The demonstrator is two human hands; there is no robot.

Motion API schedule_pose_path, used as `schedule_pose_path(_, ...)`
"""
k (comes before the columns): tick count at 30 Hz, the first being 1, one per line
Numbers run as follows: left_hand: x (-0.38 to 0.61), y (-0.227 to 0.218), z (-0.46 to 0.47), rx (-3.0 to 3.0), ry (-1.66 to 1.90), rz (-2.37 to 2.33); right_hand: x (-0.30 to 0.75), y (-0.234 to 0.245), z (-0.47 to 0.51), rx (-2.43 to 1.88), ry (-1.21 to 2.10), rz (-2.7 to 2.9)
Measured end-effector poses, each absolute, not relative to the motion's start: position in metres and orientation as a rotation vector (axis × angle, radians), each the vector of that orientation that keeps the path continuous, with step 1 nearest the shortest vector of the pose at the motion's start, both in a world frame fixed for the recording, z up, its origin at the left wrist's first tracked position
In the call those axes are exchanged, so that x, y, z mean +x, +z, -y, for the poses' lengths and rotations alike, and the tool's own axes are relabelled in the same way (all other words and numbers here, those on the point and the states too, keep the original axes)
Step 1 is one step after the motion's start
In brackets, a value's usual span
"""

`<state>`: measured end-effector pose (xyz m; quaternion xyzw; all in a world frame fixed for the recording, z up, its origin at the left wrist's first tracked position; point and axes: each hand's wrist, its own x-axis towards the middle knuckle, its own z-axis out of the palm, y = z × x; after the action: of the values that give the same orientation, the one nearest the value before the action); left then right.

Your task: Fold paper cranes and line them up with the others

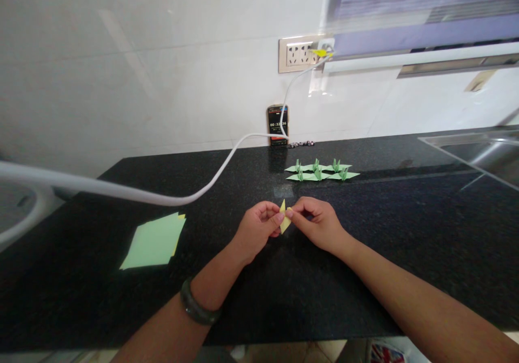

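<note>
Between my two hands is a small folded yellow paper [284, 223], narrow and pointed at its upper and lower ends. My left hand [261, 223] grips its left side, thumb in front and fingers curled behind. On the paper's right edge, my right hand [317, 221] pinches with thumb and forefinger. Both hands are just above the black countertop [243, 303]. Beyond them stand several green folded paper cranes [318, 173] in two rows, wings spread. To the left lies a stack of paper sheets [156, 241], light green on top with yellow edges showing beneath.
A white cable [214, 182] runs from the wall socket [300, 54] across the left foreground. A phone [278, 125] showing a timer leans against the wall, with a dark beaded string [302, 144] beside it. A metal sink [482, 152] is set into the counter at right.
</note>
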<state>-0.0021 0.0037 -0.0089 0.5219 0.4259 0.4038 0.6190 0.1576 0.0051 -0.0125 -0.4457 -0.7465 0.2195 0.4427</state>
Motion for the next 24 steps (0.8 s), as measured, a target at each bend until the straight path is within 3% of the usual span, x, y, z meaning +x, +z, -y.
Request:
schedule_pose_path(5,-0.004,-0.008,-0.003,1.186,0.905,-0.905,0.157,-0.01,-0.002,-1.062,0.649,1.845)
schedule_pose_path(12,-0.005,-0.004,-0.002,1.19,0.941,-0.824,0.159,-0.014,-0.012,-1.092,1.071,1.534)
schedule_pose_path(16,-0.003,-0.002,-0.001,1.196,0.928,-0.828,0.16,-0.016,-0.014,-1.051,1.32,1.676)
schedule_pose_path(24,-0.005,-0.008,-0.006,1.367,0.968,-0.981,0.161,-0.016,-0.013,-1.161,1.03,1.828)
